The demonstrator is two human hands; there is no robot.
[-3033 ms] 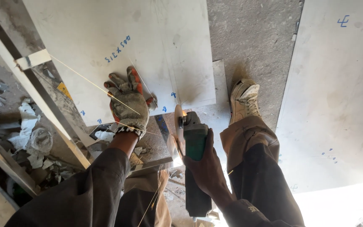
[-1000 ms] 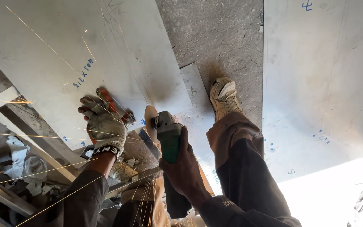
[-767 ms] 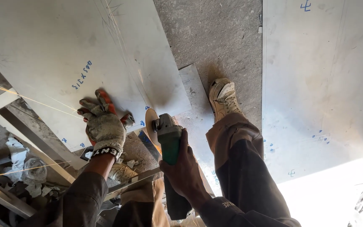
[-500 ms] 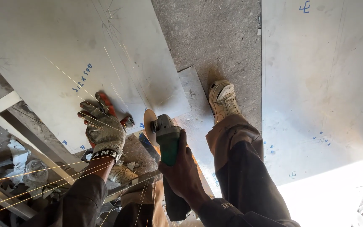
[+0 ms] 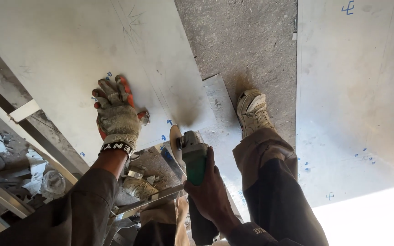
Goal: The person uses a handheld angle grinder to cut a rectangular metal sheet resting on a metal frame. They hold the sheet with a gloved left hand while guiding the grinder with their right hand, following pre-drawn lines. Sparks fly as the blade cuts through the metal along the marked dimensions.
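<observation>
Head view, listed from your body outward.

Right hand (image 5: 211,193): bare, wrapped tight around the green-bodied angle grinder (image 5: 193,157), gripping behind the head so that the tool stays steady. The grinder points away from you; its cutting disc (image 5: 175,143) stands on edge at the near edge of the large metal sheet (image 5: 69,54), just beside the sheet's near right corner, where a dark scorch mark shows.

Left hand (image 5: 117,114): in a grey work glove with red fingertips, fingers spread and pressed flat on the large metal sheet near its near edge, apparently to hold the sheet down beside the disc. It grips nothing.

Right leg (image 5: 270,182): bent up, in dusty brown trousers; your shoe (image 5: 253,109) rests on the concrete floor (image 5: 242,41), beside a narrow metal strip (image 5: 222,105) lying at the sheet's right edge.

Left foot: a second shoe (image 5: 137,187) shows below the sheet's near edge, among a metal frame bar (image 5: 147,202).

Left edge: steel rails (image 5: 28,132) under the sheet, carrying it off the ground; crumpled paper and scraps (image 5: 33,177) lie beyond them.

Far right: a second metal sheet (image 5: 356,91) lies flat, well apart from the grinder, with blue pen marks on it.
</observation>
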